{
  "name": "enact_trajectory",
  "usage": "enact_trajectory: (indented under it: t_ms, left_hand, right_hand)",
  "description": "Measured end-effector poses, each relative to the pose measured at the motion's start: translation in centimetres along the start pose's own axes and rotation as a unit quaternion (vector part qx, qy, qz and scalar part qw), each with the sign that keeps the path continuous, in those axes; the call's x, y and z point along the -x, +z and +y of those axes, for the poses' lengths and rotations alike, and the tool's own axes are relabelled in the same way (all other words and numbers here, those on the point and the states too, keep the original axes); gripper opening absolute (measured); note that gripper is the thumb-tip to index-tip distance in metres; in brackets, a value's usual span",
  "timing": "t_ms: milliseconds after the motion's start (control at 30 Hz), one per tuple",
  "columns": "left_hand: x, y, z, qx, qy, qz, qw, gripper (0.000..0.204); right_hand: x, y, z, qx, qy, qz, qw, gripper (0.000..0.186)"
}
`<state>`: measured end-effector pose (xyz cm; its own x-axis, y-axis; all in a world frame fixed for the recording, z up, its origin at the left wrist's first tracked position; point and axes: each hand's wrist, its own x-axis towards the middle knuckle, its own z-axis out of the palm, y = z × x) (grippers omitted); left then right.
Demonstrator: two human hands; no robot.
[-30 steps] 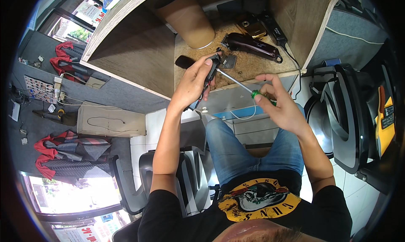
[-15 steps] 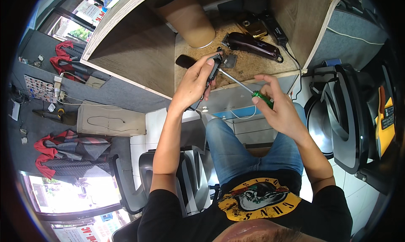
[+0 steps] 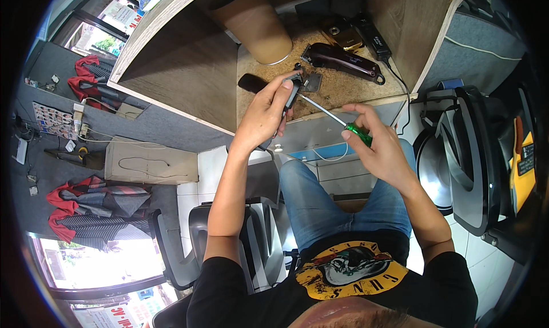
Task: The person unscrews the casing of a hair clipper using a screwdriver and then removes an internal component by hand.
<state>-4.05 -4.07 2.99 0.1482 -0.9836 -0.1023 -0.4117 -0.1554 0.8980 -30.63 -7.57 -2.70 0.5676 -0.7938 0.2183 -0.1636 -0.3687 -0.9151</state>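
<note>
My left hand (image 3: 258,118) is closed around a dark hair clipper (image 3: 293,92), held up at the front edge of the wooden shelf (image 3: 269,102). In my right hand (image 3: 378,151) is a screwdriver (image 3: 324,110) with a green handle, gripped by thumb and fingers while the index finger stretches out. Its metal shaft points left and up, and the tip meets the clipper's side; the exact contact spot is too small to make out. Just behind the clipper lies a flat grey piece (image 3: 311,83). A dark oblong object (image 3: 251,83) rests beside my left fingers.
On the shelf are a maroon hair clipper (image 3: 346,63), a gold-and-black device (image 3: 342,35), a corded black trimmer (image 3: 372,38) and a brown cylinder (image 3: 258,28). A drawer front (image 3: 326,131) sits below. Black chairs (image 3: 466,162) stand at right and lower left.
The clipper has tilted slightly in my left hand. The screwdriver has shifted a little to the right, its handle turned slightly in my fingers.
</note>
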Motion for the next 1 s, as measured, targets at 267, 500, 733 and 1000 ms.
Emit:
enact_trajectory:
  t_ms: [267, 500, 733, 1000]
  left_hand:
    - [0.5, 0.9, 0.8, -0.036, -0.014, 0.032, 0.999, 0.047]
    - [0.7, 1.0, 1.1, -0.049, -0.017, 0.041, 0.998, 0.046]
    - [0.3, 0.3, 0.2, -0.008, -0.012, 0.015, 1.0, 0.047]
    - [0.2, 0.3, 0.1, 0.014, -0.003, 0.013, 1.0, 0.049]
  right_hand:
    - [0.2, 0.0, -0.1, 0.018, -0.005, -0.004, 1.0, 0.032]
    - [0.4, 0.1, 0.4, 0.011, -0.002, 0.013, 1.0, 0.03]
    - [-0.8, 1.0, -0.6, -0.102, 0.089, 0.062, 0.989, 0.023]
    - [-6.6, 3.2, -2.6, -0.027, -0.036, 0.075, 0.996, 0.029]
